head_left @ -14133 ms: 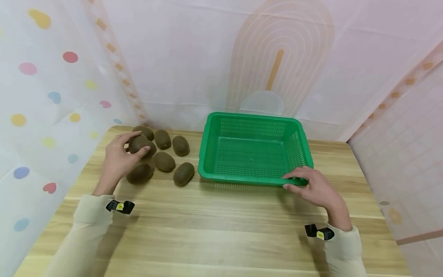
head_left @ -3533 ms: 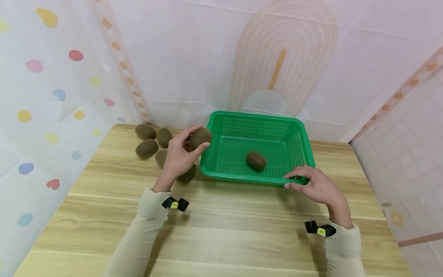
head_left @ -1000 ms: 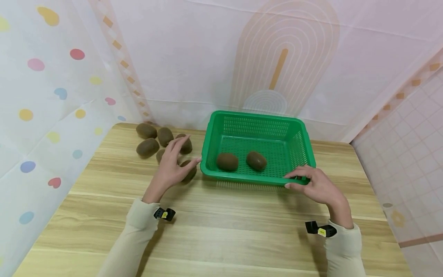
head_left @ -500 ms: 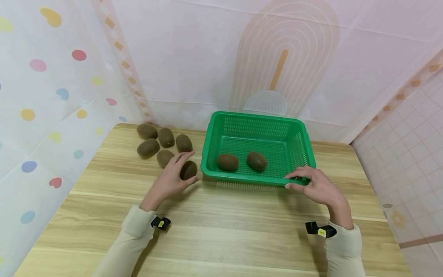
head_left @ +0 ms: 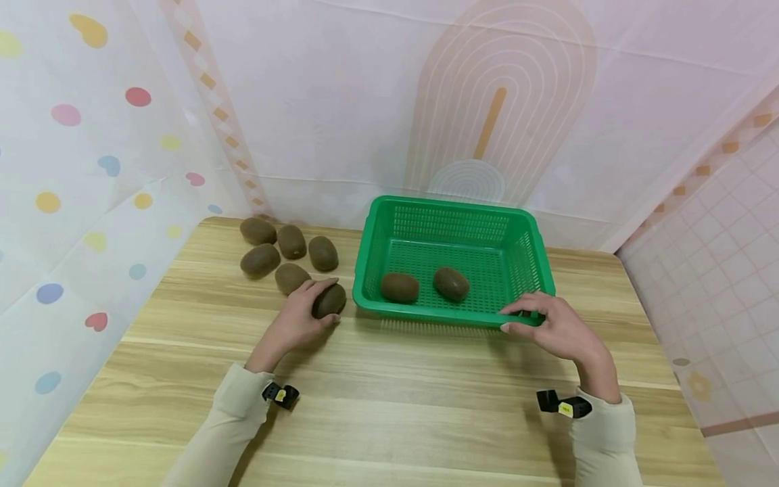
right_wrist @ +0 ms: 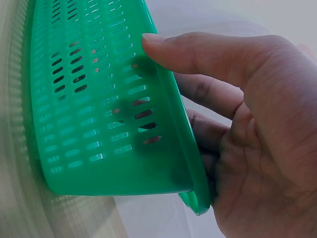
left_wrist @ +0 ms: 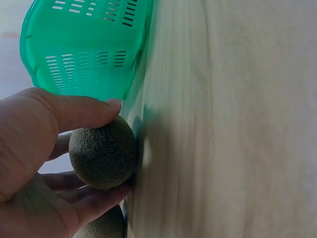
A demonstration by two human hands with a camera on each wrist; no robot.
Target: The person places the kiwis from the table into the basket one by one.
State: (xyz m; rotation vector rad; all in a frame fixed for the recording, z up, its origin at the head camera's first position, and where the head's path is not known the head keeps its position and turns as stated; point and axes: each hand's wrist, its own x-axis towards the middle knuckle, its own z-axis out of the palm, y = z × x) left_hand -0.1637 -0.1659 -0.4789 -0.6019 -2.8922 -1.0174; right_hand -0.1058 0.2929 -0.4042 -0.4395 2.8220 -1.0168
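A brown kiwi (head_left: 330,302) at the near right of the loose group is pinched between the thumb and fingers of my left hand (head_left: 293,320). In the left wrist view, this kiwi (left_wrist: 103,154) appears to rest on the table, the thumb on one side and fingers on the other. My right hand (head_left: 561,331) grips the near right corner of a green plastic basket (head_left: 438,315). The right wrist view shows the thumb outside the basket wall (right_wrist: 99,144) and the fingers over the rim. Inside the basket lie two kiwis, one left (head_left: 399,287) and one further right (head_left: 451,283).
Several more kiwis (head_left: 291,241) lie on the wooden table (head_left: 377,406) left of the basket, one of them (head_left: 291,278) right behind the left hand. A patterned cloth backdrop (head_left: 316,101) stands along the table's back and sides.
Two kiwis have gone from the table into the basket, the second carried by the left hand. That hand then moved back left and down and closed round another kiwi. The right hand stayed put.
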